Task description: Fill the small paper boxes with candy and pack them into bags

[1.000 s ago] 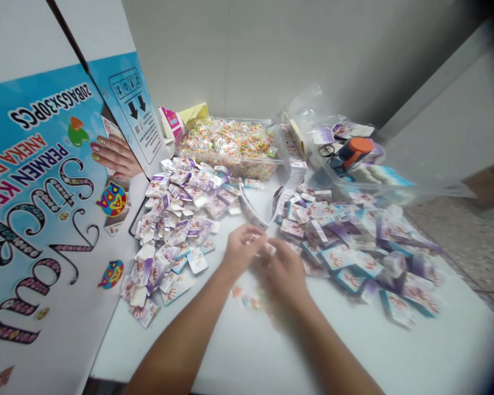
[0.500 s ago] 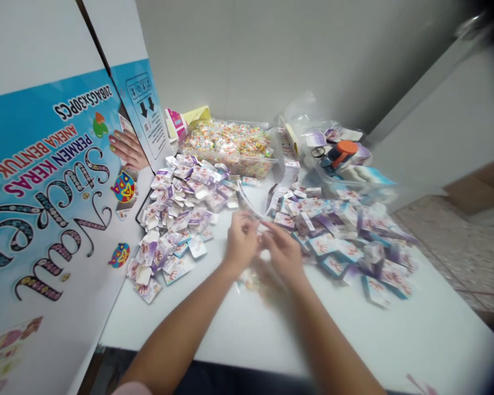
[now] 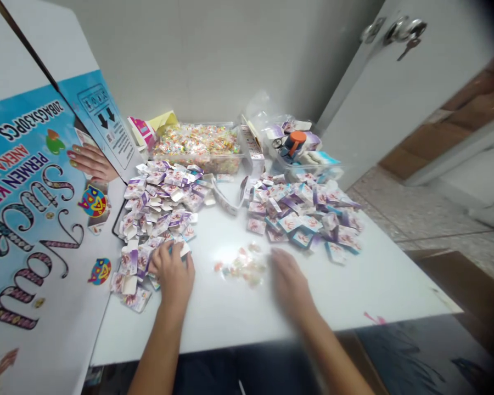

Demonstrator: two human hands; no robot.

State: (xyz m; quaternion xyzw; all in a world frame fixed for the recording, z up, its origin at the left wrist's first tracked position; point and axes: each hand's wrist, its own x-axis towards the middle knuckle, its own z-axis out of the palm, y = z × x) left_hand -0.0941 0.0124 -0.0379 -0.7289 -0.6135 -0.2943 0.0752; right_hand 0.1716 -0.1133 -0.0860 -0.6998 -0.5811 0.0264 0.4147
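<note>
My left hand (image 3: 173, 274) is at the near right edge of the left pile of small purple-and-white cardboard boxes (image 3: 164, 203). Its bent fingers are on one small box (image 3: 185, 249), whose pale end shows between them. Blurred by motion, my right hand (image 3: 290, 282) is low over the white table (image 3: 230, 323), and its fingers cannot be made out clearly. Just left of it lies a small heap of clear packets with coloured pieces (image 3: 245, 266). Another pile of printed small boxes (image 3: 300, 211) spreads behind my right hand.
A clear tub (image 3: 197, 159) full of colourful packets stands at the back. Right of it, another clear container (image 3: 308, 164) holds boxes and an orange-topped blue item (image 3: 295, 144). A bent printed strip (image 3: 226, 202) lies mid-table. A large printed carton (image 3: 37, 192) borders the left; a door (image 3: 379, 82) is at right.
My hands were together mid-table and have come apart. The left has moved to the left pile; the right has drawn back beside the packets. The camera view has turned right.
</note>
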